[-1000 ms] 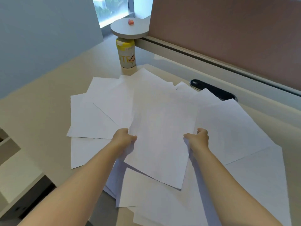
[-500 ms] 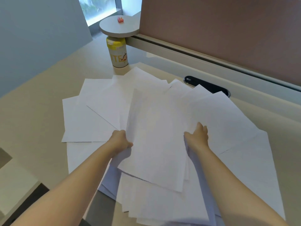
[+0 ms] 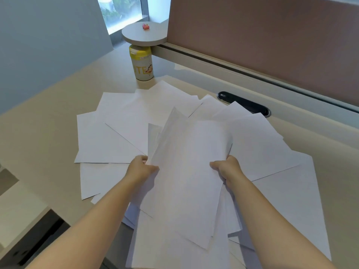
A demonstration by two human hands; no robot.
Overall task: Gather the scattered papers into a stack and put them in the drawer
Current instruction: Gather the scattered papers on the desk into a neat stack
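Several white paper sheets (image 3: pixel 116 136) lie fanned out over the beige desk (image 3: pixel 42 117). A small bundle of sheets (image 3: pixel 190 167) is lifted above the fan, its far edge curling upward. My left hand (image 3: pixel 140 168) grips the bundle's left edge. My right hand (image 3: pixel 226 167) grips its right edge. More sheets (image 3: pixel 291 200) spread flat to the right and under my forearms. A pale drawer unit (image 3: pixel 17 214) shows at the lower left; whether its drawer stands open I cannot tell.
A yellow-lidded white bottle (image 3: pixel 142 64) stands at the back beside the papers, under a round grey shelf (image 3: pixel 144 34). A black oval cable port (image 3: pixel 243 103) sits by the brown partition (image 3: pixel 262 41). A grey panel stands at left.
Both hands have drawn closer together and lifted the bundle, whose far edge now curls up. More sheets have been pulled into it.
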